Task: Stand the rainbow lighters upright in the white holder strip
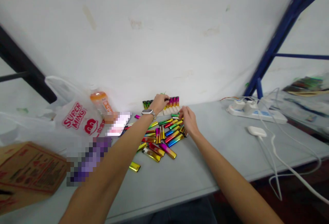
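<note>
Several shiny, multicoloured lighter-like pieces [172, 137] lie loosely piled on the grey table [180, 179]. Behind them, near the wall, a pale tray [172, 110] with small compartments has a row of upright coloured pieces [174, 101] along its back. My left hand [159, 103], with a watch at the wrist, reaches over the tray's left part, its fingers bent at the upright row; what they hold is too small to tell. My right hand [188, 117] is at the right edge of the pile, just in front of the tray, with fingers curled together; their contents cannot be made out.
On the left are a white plastic bag [77, 117], an orange-capped bottle [101, 102], a phone [120, 124] and a cardboard box [31, 172]. A power strip [259, 112] with white cables and a white adapter [256, 131] lies on the right, beside a blue metal post [272, 45].
</note>
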Action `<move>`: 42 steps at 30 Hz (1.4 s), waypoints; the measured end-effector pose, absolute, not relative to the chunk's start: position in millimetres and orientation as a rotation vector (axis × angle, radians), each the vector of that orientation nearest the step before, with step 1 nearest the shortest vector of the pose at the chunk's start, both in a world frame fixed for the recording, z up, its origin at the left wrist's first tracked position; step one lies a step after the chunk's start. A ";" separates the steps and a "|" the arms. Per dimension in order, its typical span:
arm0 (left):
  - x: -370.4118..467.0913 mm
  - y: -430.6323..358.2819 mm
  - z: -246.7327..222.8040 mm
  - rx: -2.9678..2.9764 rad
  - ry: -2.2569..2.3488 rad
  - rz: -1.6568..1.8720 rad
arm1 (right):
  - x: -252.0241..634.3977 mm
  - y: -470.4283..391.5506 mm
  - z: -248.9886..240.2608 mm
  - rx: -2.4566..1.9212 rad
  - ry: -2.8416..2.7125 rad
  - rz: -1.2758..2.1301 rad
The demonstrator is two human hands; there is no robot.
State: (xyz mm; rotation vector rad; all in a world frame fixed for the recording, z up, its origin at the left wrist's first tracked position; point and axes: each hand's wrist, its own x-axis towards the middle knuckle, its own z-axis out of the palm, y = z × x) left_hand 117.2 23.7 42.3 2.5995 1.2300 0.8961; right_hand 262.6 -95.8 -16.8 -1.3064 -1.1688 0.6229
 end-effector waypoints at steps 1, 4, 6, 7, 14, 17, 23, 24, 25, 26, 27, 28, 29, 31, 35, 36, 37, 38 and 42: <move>118.5 28.2 39.7 2.601 1.239 0.889 | 262.1 -95.9 -16.7 -1.306 -1.175 0.628; 120.5 39.0 34.1 2.573 1.245 0.879 | 262.4 -95.4 -16.8 -1.309 -1.191 0.624; 121.2 43.8 32.8 2.545 1.241 0.863 | 263.1 -94.9 -17.0 -1.311 -1.200 0.623; 121.5 45.4 32.8 2.537 1.241 0.847 | 263.4 -94.6 -17.0 -1.312 -1.204 0.624; 123.9 34.0 34.3 2.854 1.230 0.805 | 264.6 -97.6 -13.4 -1.395 -1.256 0.571; 124.5 23.9 33.0 2.963 1.241 0.764 | 263.6 -101.3 -11.6 -1.482 -1.330 0.497; 124.3 17.5 33.5 2.971 1.295 0.717 | 256.1 -103.0 -11.4 -1.647 -1.482 0.370; 123.7 17.3 33.8 2.966 1.300 0.717 | 254.5 -101.8 -10.9 -1.656 -1.523 0.349; 123.0 17.1 33.9 2.966 1.305 0.726 | 252.8 -100.3 -10.1 -1.655 -1.584 0.325; 122.2 16.6 33.9 2.968 1.311 0.741 | 251.2 -98.4 -8.8 -1.644 -1.669 0.296; 121.3 15.9 33.6 2.966 1.319 0.760 | 249.5 -96.2 -7.0 -1.628 -1.771 0.259; 120.4 15.0 33.0 2.960 1.326 0.775 | 247.9 -93.7 -4.9 -1.612 -1.882 0.218; 119.4 13.8 32.3 2.951 1.333 0.785 | 246.2 -90.9 -2.3 -1.605 -1.991 0.176; 117.3 10.2 30.6 2.946 1.336 0.789 | 242.6 -84.5 3.4 -1.623 -2.177 0.111; 108.7 -3.2 27.1 2.913 1.357 0.898 | 233.8 -69.1 15.5 -1.668 -2.420 0.052; 104.7 -8.5 26.2 2.864 1.383 0.949 | 231.2 -65.1 18.3 -1.674 -2.462 0.048; 99.9 -14.6 25.0 2.798 1.415 1.002 | 228.4 -61.3 21.0 -1.679 -2.495 0.051; 94.3 -21.5 23.4 2.725 1.447 1.052 | 225.5 -57.8 23.3 -1.681 -2.521 0.059; 67.2 -52.4 11.8 2.485 1.501 1.209 | 215.0 -48.5 29.0 -1.637 -2.606 0.057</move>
